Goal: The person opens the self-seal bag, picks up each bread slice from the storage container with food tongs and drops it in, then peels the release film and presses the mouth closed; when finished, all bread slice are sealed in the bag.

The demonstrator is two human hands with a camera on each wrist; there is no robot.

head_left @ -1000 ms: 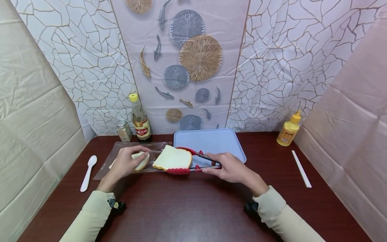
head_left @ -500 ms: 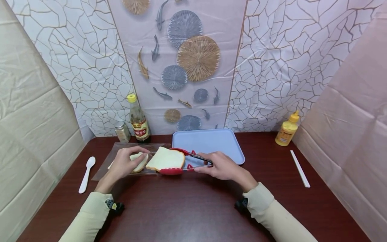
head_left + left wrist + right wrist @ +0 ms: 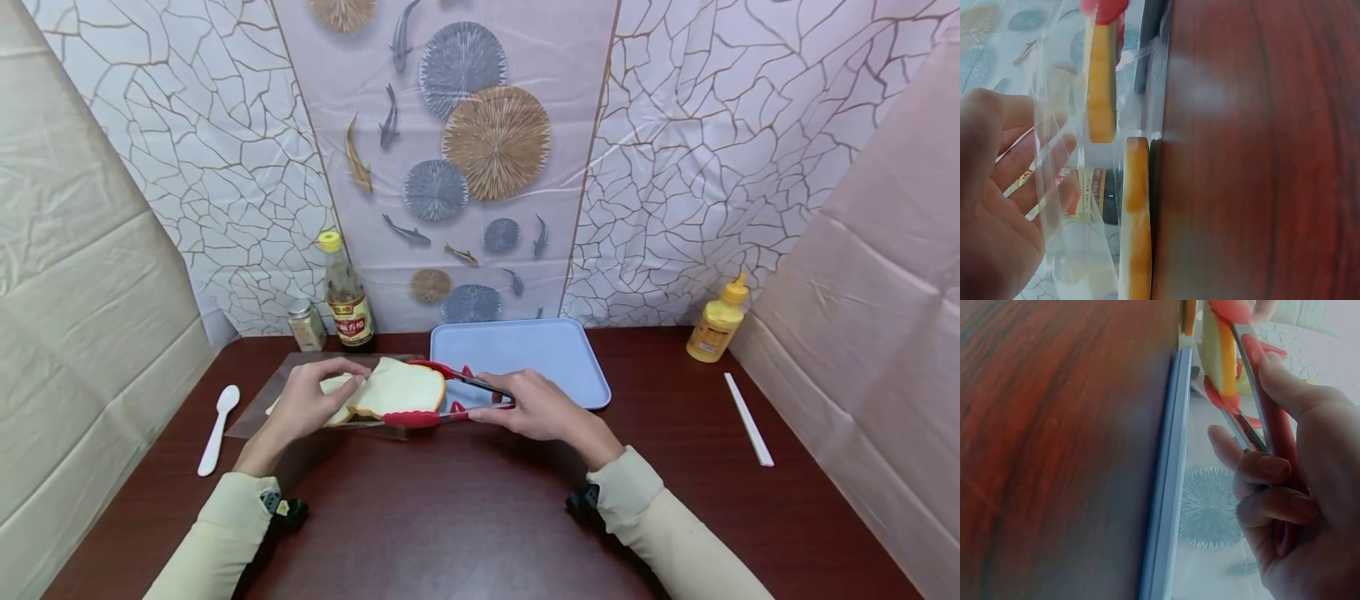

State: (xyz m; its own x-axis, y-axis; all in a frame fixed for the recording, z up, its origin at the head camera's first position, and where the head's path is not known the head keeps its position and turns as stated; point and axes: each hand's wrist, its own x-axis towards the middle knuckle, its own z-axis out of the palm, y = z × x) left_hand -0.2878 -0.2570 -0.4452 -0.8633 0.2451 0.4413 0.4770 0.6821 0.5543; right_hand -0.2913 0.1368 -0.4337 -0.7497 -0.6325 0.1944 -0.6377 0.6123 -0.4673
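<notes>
My left hand (image 3: 313, 398) pinches the upper layer of a clear plastic bag (image 3: 258, 408), lifting it at its mouth. Inside lies one slice of bread (image 3: 1137, 219), flat near the table. My right hand (image 3: 536, 408) grips red-tipped tongs (image 3: 1280, 425) by their handles. Between the tong heads, a second bread slice (image 3: 405, 387) is held level, its crust end toward the right hand. That slice's left end is at the bag's mouth, close to my left fingertips, and overlaps the first slice in the head view. In the left wrist view it hangs higher than the bagged slice.
A light blue tray (image 3: 525, 350) lies behind the tongs. A sauce bottle (image 3: 349, 312) and a small jar (image 3: 307, 325) stand behind the bag. A white spoon (image 3: 219, 429) lies at left; a yellow squeeze bottle (image 3: 716, 323) and white chopsticks (image 3: 748, 419) are at right.
My right hand has moved left with the tongs and their bread slice, bringing the slice over the bag's mouth beside my left fingers. The left hand has stayed nearly in place.
</notes>
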